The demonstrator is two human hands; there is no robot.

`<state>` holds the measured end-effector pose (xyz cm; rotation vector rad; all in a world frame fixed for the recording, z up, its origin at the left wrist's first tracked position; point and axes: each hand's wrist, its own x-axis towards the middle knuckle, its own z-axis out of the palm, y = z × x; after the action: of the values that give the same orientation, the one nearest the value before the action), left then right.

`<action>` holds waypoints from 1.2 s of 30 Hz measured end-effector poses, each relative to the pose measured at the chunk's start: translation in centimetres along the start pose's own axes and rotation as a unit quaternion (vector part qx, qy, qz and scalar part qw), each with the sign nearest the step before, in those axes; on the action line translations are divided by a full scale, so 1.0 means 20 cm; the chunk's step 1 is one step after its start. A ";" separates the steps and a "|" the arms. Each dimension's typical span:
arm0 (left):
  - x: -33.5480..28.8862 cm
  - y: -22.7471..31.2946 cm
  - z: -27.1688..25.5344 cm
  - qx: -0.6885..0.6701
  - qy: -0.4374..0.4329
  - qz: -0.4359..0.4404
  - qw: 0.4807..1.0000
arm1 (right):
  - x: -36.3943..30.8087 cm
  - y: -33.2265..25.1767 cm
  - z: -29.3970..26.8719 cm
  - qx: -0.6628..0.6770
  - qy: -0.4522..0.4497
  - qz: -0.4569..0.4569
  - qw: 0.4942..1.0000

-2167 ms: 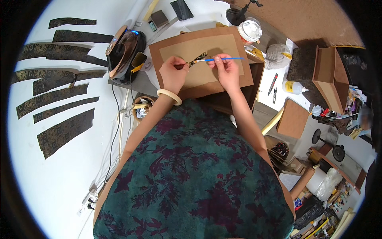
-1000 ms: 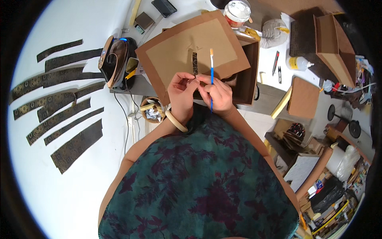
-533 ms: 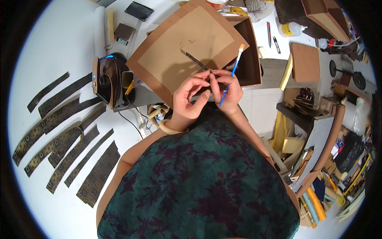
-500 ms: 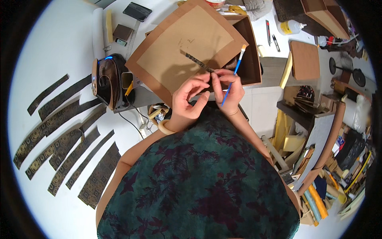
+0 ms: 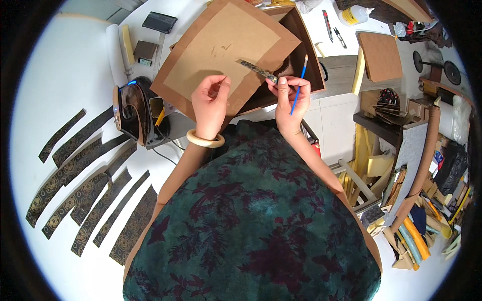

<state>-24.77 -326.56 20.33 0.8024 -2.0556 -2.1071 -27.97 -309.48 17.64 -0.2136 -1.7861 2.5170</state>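
Note:
Between the thumb and fingers of my right hand (image 5: 291, 98) is a narrow dark strip with a gold pattern (image 5: 258, 69), its free end pointing up and left. That same hand also keeps a blue paintbrush (image 5: 299, 83) with a pale tip, slanting across the fingers. My left hand (image 5: 211, 103) is apart from the strip, thumb and fingertips drawn together; whether anything small is between them I cannot make out. Beneath both hands lies a tan board with a brown border (image 5: 198, 57), tilted over a brown open box (image 5: 315, 80).
Several dark patterned strips (image 5: 75, 163) hang or lie on the white surface at left, near a dark appliance with a blue light (image 5: 135, 108). A red cutter (image 5: 327, 24), small snips (image 5: 340, 37) and a white bottle (image 5: 355, 15) lie at back right. Cluttered shelving stands at right.
My left hand has come away from the strip and moved left. My right hand still grips the strip and the brush. The whole view has shifted slightly.

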 end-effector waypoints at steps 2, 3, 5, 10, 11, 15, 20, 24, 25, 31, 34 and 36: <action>-0.01 0.02 0.04 -0.075 -0.019 -0.071 0.995 | -0.01 -0.01 0.02 0.016 -0.007 -0.001 1.000; -0.03 0.05 0.06 -0.114 -0.035 -0.119 0.986 | -0.01 -0.02 0.03 0.020 -0.011 -0.005 1.000; -0.03 0.10 0.11 -0.173 -0.053 -0.188 0.965 | -0.01 -0.03 0.03 0.022 -0.019 -0.012 1.000; -0.04 0.09 0.19 -0.219 -0.055 -0.222 0.948 | -0.03 -0.03 0.04 0.003 -0.051 -0.043 0.998; -0.05 0.08 0.20 -0.219 -0.050 -0.216 0.950 | -0.03 -0.02 0.04 0.002 -0.051 -0.049 0.998; -0.04 0.03 0.22 -0.218 -0.036 -0.198 0.955 | -0.03 0.03 0.00 -0.036 -0.070 -0.076 0.994; -0.05 0.03 0.23 -0.195 -0.010 -0.161 0.967 | -0.03 0.00 -0.04 -0.130 -0.076 -0.050 0.987; -0.07 -0.03 0.22 -0.151 0.004 -0.125 0.981 | -0.01 -0.01 -0.06 -0.155 -0.063 -0.022 0.986; -0.08 -0.03 0.21 -0.135 0.010 -0.116 0.984 | -0.01 0.00 -0.08 -0.187 -0.071 -0.023 0.980; -0.08 -0.12 0.09 0.026 0.045 0.079 0.995 | 0.00 0.03 -0.13 -0.228 -0.081 -0.087 0.966; -0.08 -0.07 0.07 0.172 0.004 0.226 0.959 | 0.01 0.04 -0.14 -0.256 -0.093 -0.098 0.957; -0.08 -0.04 0.05 0.301 -0.014 0.335 0.893 | 0.01 0.06 -0.14 -0.275 -0.098 -0.104 0.951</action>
<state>-23.62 -324.86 19.95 0.0370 -2.5310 -1.1356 -27.78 -307.12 15.62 0.2086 -2.4072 1.9055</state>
